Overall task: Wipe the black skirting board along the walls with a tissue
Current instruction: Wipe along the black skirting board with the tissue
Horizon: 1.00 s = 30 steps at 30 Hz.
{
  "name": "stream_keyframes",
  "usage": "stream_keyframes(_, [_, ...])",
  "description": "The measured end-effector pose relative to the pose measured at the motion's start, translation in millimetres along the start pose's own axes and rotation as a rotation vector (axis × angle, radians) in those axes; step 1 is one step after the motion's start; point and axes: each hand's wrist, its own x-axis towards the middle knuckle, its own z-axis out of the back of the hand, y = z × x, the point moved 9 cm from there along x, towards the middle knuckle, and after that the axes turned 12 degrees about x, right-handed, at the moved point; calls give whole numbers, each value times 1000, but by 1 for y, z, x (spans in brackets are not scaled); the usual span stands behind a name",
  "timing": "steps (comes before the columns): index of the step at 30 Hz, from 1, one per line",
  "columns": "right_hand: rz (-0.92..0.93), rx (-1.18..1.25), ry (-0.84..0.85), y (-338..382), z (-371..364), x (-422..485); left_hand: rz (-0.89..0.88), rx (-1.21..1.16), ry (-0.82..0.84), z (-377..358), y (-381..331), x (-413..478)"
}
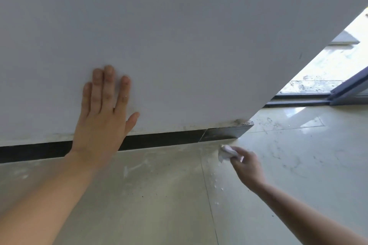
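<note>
A black skirting board [163, 139] runs along the foot of the white wall [179, 26], ending at the wall's corner on the right, where its last piece [225, 133] looks dusty grey. My left hand [103, 113] lies flat on the wall with straight fingers, its wrist covering part of the board. My right hand [246, 163] grips a crumpled white tissue [226, 152] just below and in front of the board's right end, a little above the floor.
The tiled floor [159, 195] is dusty, with white crumbs scattered below the tissue. Past the wall corner at the right is a dark sliding door track [298, 102] with bright stone paving beyond it.
</note>
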Motion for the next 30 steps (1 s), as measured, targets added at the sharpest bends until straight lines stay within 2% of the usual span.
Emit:
stream_keyframes(2, [-410,387,-296,-45,17,3,13,-8,19,-2,-2,1])
stream_keyframes(3, [-546,558,-424,-60,19,4,21,-4,28,-2,-3,1])
stream_keyframes(4, [-624,701,-515,-68,16,7,25,9,32,-2,-4,1])
stream_keyframes(6, [-651,831,-633,-61,6,19,17,39,35,-2,-6,1])
stream_keyframes(10, [-459,725,-575,15,-45,15,11,53,48,-3,-4,0])
stream_keyframes(12, [-352,765,-426,44,-89,5,28,51,49,-3,-4,0])
stream_keyframes(16, [-445,837,-65,62,-163,-14,43,24,42,1,-6,0])
stream_keyframes(19, [-443,733,1,51,-152,-14,20,20,43,2,-2,-1])
stream_keyframes(21, [-471,768,-90,16,-124,-4,4,27,47,1,0,-2])
stream_keyframes(26, [-645,835,-612,-68,-8,23,27,17,51,-1,-3,-1])
stream_keyframes(28, [-690,789,-688,-84,17,32,22,22,58,-2,-3,-2])
stream_keyframes(30, [-711,752,-623,-90,14,44,10,24,65,-2,-4,-2])
